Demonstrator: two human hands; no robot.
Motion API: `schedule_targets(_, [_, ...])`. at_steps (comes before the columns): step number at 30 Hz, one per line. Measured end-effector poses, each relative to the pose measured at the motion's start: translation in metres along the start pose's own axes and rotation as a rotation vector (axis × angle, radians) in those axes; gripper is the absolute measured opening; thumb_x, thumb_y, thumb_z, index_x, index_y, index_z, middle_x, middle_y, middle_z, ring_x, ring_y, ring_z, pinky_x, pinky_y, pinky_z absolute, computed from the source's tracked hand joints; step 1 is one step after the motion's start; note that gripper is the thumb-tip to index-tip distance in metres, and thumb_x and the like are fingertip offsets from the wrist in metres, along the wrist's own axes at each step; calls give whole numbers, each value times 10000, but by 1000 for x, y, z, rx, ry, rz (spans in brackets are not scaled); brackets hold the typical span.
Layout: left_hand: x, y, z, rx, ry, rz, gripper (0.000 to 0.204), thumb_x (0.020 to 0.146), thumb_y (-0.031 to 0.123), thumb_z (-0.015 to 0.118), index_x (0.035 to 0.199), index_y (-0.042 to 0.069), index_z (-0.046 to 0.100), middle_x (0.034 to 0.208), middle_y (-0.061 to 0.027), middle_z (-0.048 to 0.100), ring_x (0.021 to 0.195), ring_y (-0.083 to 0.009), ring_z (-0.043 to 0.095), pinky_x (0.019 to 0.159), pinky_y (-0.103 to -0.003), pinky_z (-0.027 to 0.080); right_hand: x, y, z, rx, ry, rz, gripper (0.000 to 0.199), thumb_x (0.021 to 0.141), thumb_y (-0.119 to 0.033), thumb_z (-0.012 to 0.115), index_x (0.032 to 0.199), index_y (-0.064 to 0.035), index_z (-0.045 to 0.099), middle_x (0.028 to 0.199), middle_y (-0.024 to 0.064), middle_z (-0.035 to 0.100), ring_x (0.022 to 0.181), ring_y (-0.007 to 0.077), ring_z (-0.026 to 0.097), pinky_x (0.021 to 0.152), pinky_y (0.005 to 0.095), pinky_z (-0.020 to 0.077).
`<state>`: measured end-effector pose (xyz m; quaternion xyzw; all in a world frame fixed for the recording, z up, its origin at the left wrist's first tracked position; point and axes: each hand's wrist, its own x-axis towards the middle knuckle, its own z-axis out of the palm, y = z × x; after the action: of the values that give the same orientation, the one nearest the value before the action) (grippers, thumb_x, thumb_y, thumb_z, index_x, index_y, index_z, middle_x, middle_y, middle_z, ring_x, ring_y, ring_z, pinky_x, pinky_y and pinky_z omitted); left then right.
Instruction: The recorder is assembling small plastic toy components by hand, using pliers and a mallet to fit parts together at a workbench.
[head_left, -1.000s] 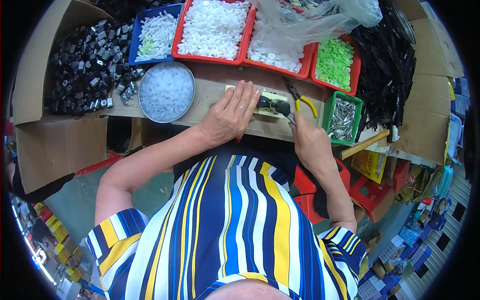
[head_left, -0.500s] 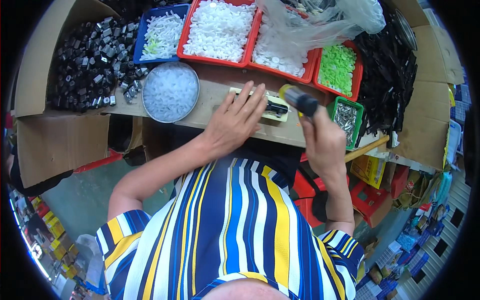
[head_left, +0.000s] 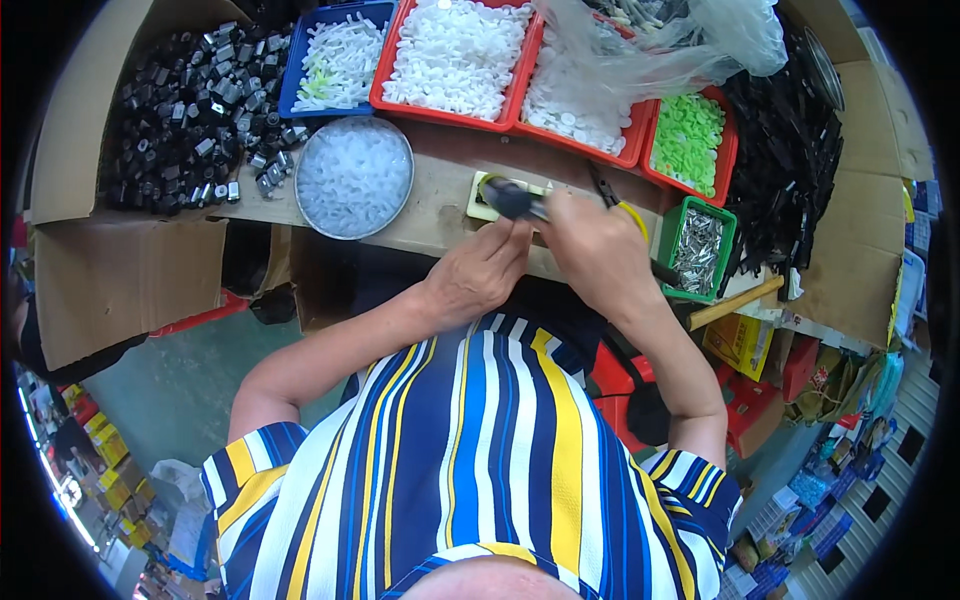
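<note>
My right hand is closed around a dark-handled tool, whose tip rests on the pale green fixture block at the bench edge. My left hand lies just below the block, fingers loosely extended, fingertips touching the tool; it grips nothing that I can tell. Yellow-handled pliers lie beside my right hand. A round tray of clear parts sits left of the block, a green bin of metal pins right
</note>
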<state>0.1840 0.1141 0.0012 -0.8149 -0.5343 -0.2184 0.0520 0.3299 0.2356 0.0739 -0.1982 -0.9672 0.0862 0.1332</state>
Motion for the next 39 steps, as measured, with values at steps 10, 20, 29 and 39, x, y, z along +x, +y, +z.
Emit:
schedule_targets(10, [-2, 1, 3, 22, 10, -7, 427, 772, 112, 734, 1110, -129, 637, 1255, -256, 578, 1208, -359, 571, 1020, -389, 483, 0, 4, 8, -62, -208, 84, 114, 876, -127, 596, 853, -49, 516, 655, 126, 617, 588, 316, 654, 520, 400, 505])
schedule_targets(20, [-5, -15, -7, -25, 56, -116, 351, 823, 53, 673, 1137, -102, 644, 1246, -242, 615, 1200, -358, 588, 1007, -407, 490, -28, 7, -2, -4, -159, 192, 184, 900, -148, 645, 858, -35, 506, 587, 155, 573, 539, 363, 627, 507, 443, 495])
schedule_targets(29, [0, -13, -7, -9, 56, -116, 388, 797, 57, 720, 1145, -98, 645, 1233, -228, 627, 1190, -355, 593, 1002, -409, 495, -34, -2, -7, -74, -171, 245, 135, 918, -124, 576, 861, -30, 498, 604, 133, 599, 529, 320, 642, 503, 409, 511])
schedule_targets(39, [25, -13, 5, -2, 61, -38, 384, 799, 84, 721, 1102, -137, 640, 1205, -278, 612, 1160, -385, 603, 975, -419, 512, -73, 19, -12, -95, -184, 540, 163, 936, -131, 618, 932, -34, 487, 713, 217, 622, 663, 420, 643, 548, 501, 496])
